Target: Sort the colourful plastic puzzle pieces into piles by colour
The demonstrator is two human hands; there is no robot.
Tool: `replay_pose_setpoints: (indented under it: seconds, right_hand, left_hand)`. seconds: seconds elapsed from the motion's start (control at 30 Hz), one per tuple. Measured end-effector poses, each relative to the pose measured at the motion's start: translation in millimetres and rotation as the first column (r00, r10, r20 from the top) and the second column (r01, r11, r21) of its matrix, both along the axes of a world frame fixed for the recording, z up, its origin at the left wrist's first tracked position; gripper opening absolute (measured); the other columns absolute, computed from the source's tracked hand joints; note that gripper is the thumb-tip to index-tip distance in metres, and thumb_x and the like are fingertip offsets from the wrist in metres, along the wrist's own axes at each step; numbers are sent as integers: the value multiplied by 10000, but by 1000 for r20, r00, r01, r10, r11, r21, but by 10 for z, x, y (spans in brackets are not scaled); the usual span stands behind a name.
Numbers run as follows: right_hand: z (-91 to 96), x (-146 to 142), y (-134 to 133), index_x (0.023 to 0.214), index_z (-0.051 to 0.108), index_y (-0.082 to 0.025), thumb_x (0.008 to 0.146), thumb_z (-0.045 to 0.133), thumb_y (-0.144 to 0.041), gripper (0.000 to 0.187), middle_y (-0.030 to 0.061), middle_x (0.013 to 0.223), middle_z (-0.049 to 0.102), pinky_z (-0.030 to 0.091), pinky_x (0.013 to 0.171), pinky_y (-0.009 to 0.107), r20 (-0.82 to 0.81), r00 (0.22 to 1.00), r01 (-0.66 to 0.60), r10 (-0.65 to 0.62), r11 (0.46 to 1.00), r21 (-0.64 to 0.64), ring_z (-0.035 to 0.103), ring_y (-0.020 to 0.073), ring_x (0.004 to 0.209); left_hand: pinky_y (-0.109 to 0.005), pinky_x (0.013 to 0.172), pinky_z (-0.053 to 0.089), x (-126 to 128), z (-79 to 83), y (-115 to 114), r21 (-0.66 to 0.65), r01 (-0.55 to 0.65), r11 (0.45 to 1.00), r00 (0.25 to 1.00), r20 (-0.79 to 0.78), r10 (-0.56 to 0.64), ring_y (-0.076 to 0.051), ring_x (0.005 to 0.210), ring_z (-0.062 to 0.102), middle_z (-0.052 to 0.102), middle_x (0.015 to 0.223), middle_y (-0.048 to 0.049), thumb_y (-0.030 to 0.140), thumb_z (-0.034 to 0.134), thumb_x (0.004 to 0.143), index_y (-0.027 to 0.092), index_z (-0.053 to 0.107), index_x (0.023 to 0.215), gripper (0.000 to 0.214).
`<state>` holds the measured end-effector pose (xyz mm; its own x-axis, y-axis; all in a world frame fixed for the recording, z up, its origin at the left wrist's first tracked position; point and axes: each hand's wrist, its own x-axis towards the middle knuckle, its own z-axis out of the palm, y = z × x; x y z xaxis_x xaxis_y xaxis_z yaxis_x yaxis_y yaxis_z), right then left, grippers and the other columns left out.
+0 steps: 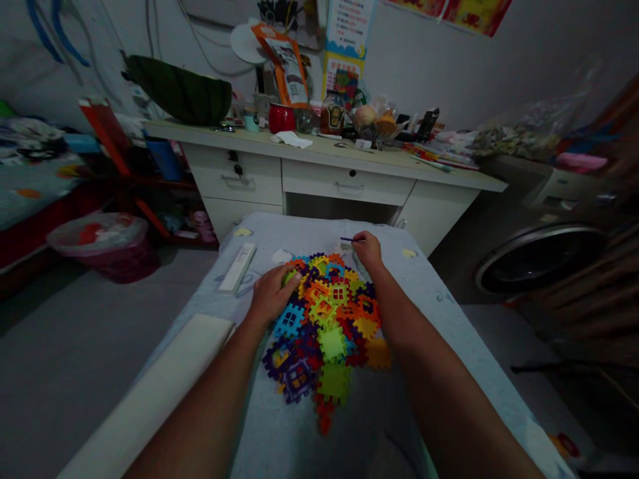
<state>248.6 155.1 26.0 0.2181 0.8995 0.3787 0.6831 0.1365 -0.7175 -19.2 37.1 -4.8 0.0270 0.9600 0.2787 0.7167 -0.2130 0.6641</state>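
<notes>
A heap of plastic interlocking tiles [332, 342] lies on the cloth-covered table, in orange, lime, yellow, blue, red and purple. Several tiles have window-like cutouts and all have notched edges. My left hand [272, 293] rests against the heap's upper left side, thumb apart from the fingers; its fingertips are partly lost among the tiles. Beyond the heap's far right, my right hand [368, 249] pinches a thin dark purple tile [352, 239], seen nearly edge-on and raised off the pile. A blue window tile [289, 320] lies just below my left hand.
A white oblong box [237, 269] lies left of the heap, and a long white board [154, 392] runs along the left. Behind the table stands a white desk [344, 156] crowded with jars and packets. At right is a washing machine [539, 226]; a pink basket [104, 249] stands left.
</notes>
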Motion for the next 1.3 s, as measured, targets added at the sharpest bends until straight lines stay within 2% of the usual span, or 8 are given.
replay_pose_setpoints:
  seconds: [0.07, 0.17, 0.37, 0.5, 0.67, 0.9, 1.07, 1.3]
  right_hand:
    - [-40, -69, 104, 740, 608, -207, 655, 542, -159, 117, 22, 817, 664, 476, 839, 330, 13, 1000, -2, 3, 1000, -23, 603, 191, 817]
    - [-108, -109, 166, 756, 627, -203, 655, 551, -121, 151, 38, 897, 674, 457, 913, 347, 44, 991, -119, 125, 985, -122, 603, 199, 910]
    - [-107, -4, 0, 847, 681, -197, 750, 539, -121, 188, 71, 1015, 689, 426, 990, 375, 36, 971, -223, 236, 950, -216, 609, 212, 1008]
    - [-91, 14, -185, 990, 692, -201, 809, 588, -244, 213, 72, 1062, 698, 444, 985, 393, -61, 917, -394, 394, 873, -287, 624, 227, 1024]
    - [-56, -87, -336, 1086, 667, -203, 804, 617, -264, 293, 86, 1213, 658, 387, 1069, 395, -105, 863, -501, 494, 809, -309, 565, 232, 1176]
    - [164, -181, -510, 1028, 635, -220, 783, 573, -212, 253, 13, 1040, 665, 478, 858, 296, -250, 752, -659, 610, 709, -251, 606, 160, 933]
    - [215, -242, -531, 1017, 572, -226, 704, 621, -205, 317, -53, 750, 580, 404, 571, 199, -309, 751, -654, 583, 722, -226, 517, 106, 643]
    - [381, -175, -553, 776, 588, -193, 650, 632, -200, 134, -24, 734, 616, 435, 616, 224, -281, 772, -626, 570, 759, -179, 553, 126, 683]
  left_hand:
    - [-467, 1047, 396, -4, -1, 5, 4, 7, 1000, 1000, -6, -7, -276, 1214, 562, 650, 1268, -71, 540, 405, 924, 248, 645, 1189, 461]
    - [-464, 1037, 402, -7, 8, 4, 8, 27, 1000, 1000, -6, -27, -274, 1186, 574, 661, 1238, -68, 547, 406, 925, 245, 649, 1163, 455]
    - [-491, 1070, 375, 13, 40, -13, -12, 16, 1000, 1000, 22, -16, -286, 1275, 513, 598, 1322, -97, 538, 417, 919, 234, 629, 1206, 468]
    - [-501, 1110, 345, 24, 40, -10, -15, 38, 999, 998, 55, -38, -287, 1357, 442, 528, 1416, -94, 529, 440, 913, 245, 602, 1266, 481]
    - [-480, 1103, 371, 9, 50, -10, 13, 94, 995, 990, 107, -95, -274, 1283, 516, 595, 1329, -82, 522, 459, 905, 230, 628, 1219, 461]
    - [-431, 1049, 436, -41, -17, 34, -24, 105, 994, 968, 230, -96, -252, 1204, 576, 642, 1271, -75, 551, 463, 901, 232, 604, 1241, 487]
    - [-430, 1006, 466, -43, -46, 46, -44, 103, 994, 958, 275, -87, -255, 1169, 593, 658, 1240, -87, 547, 481, 895, 227, 601, 1244, 489]
    - [-410, 949, 491, -22, 9, 17, -19, 91, 996, 977, 197, -86, -251, 1105, 613, 665, 1201, -77, 537, 502, 875, 234, 644, 1176, 450]
